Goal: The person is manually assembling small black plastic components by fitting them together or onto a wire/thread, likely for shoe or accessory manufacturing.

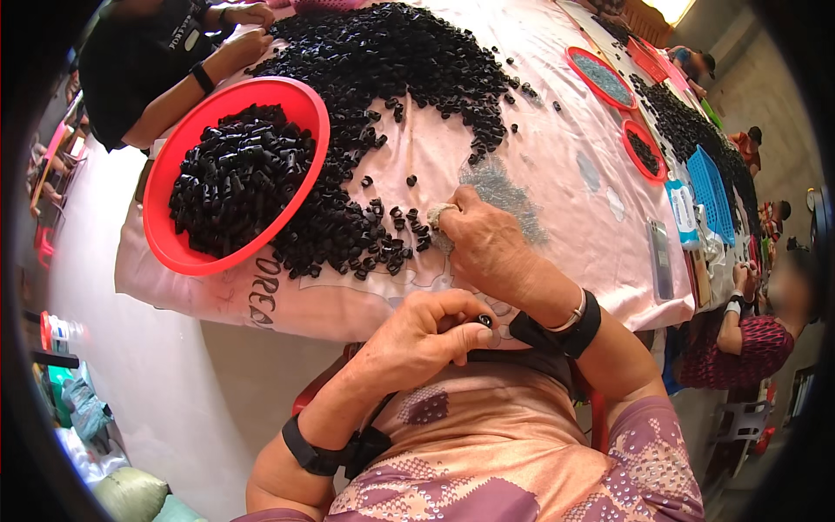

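My left hand (417,341) is closed above the near table edge, pinching a small black plastic part (484,321) between thumb and forefinger, its round end facing up. Farther up, my right hand (489,237) has its fingers drawn together at the near-left edge of a heap of thin, silvery metal pieces (509,196). Whatever those fingers hold, if anything, is hidden. A pale wrap (442,216) covers one of its fingers. Left of it, loose black parts (348,235) spread over the pink cloth (557,148).
A red basin (317,165) full of longer black parts stands at left. Behind it rises a big pile of black pieces (391,52), where another person (143,74) works. Right lie two red trays (600,76), a blue basket (709,196) and a phone (659,261). Other people sit farther right.
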`<state>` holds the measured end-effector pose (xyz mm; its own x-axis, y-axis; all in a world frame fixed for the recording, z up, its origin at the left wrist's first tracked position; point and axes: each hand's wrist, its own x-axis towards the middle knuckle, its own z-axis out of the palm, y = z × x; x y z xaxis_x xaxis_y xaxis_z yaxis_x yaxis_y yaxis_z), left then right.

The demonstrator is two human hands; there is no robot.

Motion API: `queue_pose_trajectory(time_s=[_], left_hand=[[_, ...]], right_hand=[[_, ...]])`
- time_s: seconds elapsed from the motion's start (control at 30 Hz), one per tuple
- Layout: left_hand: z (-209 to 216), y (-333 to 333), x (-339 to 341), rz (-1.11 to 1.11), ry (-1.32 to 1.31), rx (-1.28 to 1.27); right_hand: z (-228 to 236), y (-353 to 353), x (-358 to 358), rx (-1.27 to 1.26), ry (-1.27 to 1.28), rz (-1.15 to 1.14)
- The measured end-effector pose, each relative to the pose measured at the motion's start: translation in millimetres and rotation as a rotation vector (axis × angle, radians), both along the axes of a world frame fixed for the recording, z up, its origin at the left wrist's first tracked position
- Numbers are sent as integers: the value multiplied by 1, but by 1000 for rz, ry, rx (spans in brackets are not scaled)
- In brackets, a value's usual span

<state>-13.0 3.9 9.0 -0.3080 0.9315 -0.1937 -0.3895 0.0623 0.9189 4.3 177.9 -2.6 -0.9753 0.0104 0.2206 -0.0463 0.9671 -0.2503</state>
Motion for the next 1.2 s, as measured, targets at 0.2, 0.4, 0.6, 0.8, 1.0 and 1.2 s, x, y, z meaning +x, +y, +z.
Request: queue_pose_trajectory(time_s=[0.2, 0.4, 0.6, 0.8, 1.0, 1.2], left_hand=[[1, -2, -3, 98, 14, -32], [-6, -1, -2, 156, 11, -76], [-9, 4, 2, 183, 11, -97], [-10, 3, -2, 220, 30, -113], [-8, 2, 0, 236, 12, -120], [-14, 2, -1, 252, 83, -65]], right_hand=[[6, 11, 18, -187, 90, 52], [17, 8, 74, -1146, -43, -78], [9, 7, 87, -1332, -114, -137], [6, 11, 87, -1319, -138, -171], [12, 8, 86, -1399, -134, -99], [11, 8, 86, -1381, -124, -39]])
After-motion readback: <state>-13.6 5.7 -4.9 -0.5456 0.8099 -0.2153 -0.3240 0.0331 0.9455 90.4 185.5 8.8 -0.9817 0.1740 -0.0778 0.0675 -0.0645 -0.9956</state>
